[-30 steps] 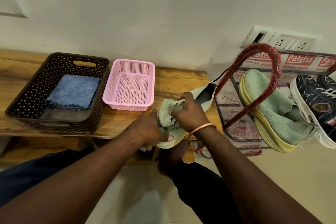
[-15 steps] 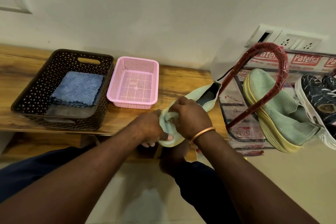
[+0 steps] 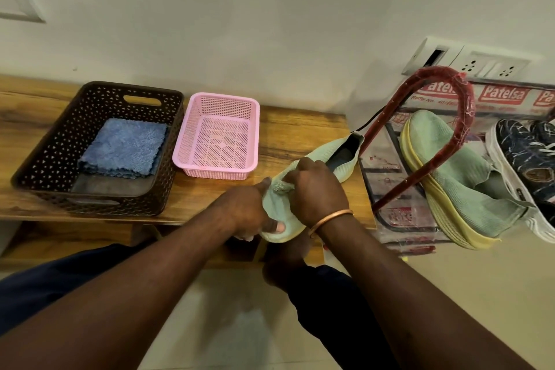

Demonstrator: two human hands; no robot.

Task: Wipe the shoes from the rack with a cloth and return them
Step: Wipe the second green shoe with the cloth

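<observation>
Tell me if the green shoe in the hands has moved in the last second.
No. The green shoe lies as before, heel opening just right of the pink basket, toe over the front edge of the bench.

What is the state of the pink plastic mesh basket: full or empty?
Empty. The pink plastic mesh basket shows its whole bare perforated floor.

A home corner: red shoe rack (image 3: 464,117), wooden bench (image 3: 295,129), brown basket (image 3: 90,103), pink basket (image 3: 220,98), wall sockets (image 3: 488,65).
</observation>
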